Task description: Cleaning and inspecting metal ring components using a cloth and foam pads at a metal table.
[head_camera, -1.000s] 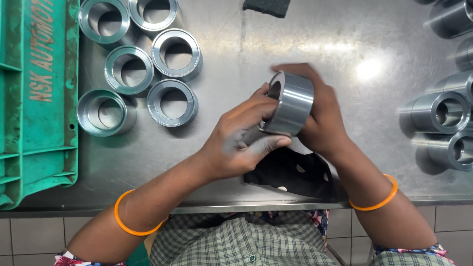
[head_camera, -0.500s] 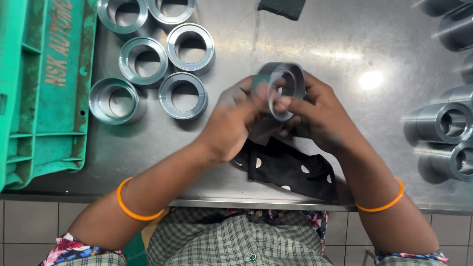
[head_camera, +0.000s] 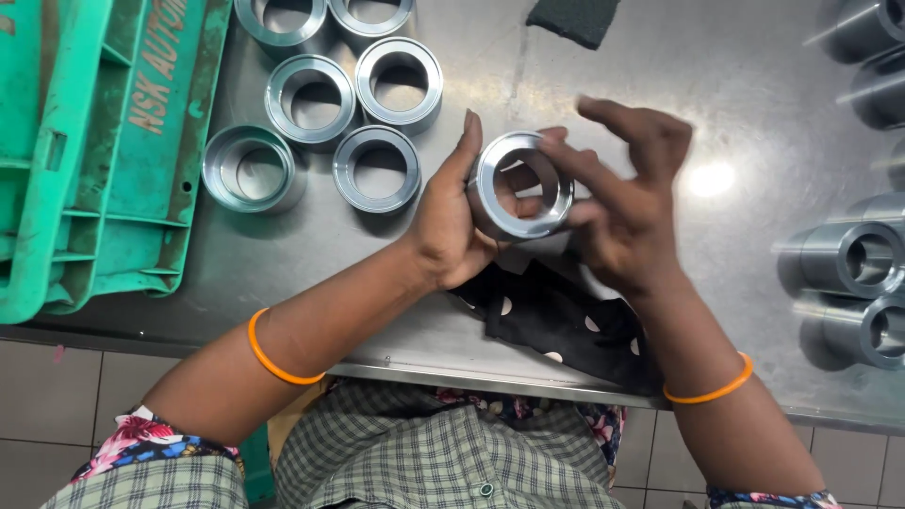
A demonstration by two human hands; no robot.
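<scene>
A shiny metal ring (head_camera: pixel 520 187) is held above the steel table (head_camera: pixel 660 104), its bore facing up toward me. My left hand (head_camera: pixel 451 221) cups it from the left side. My right hand (head_camera: pixel 622 203) touches its right rim with the thumb and a finger, the other fingers spread. Below the hands lies a black cloth with pale dots (head_camera: pixel 556 320).
Several more metal rings (head_camera: pixel 377 168) stand in a group at the upper left, beside a green plastic crate (head_camera: pixel 94 141). Longer metal sleeves (head_camera: pixel 848 259) lie along the right edge. A dark pad (head_camera: pixel 573 19) sits at the top. The table's front edge runs just below the cloth.
The ring has been turned from its side to bore-up between both hands. The fingers of my right hand have spread apart. The view has shifted, so the rings and crate sit further right.
</scene>
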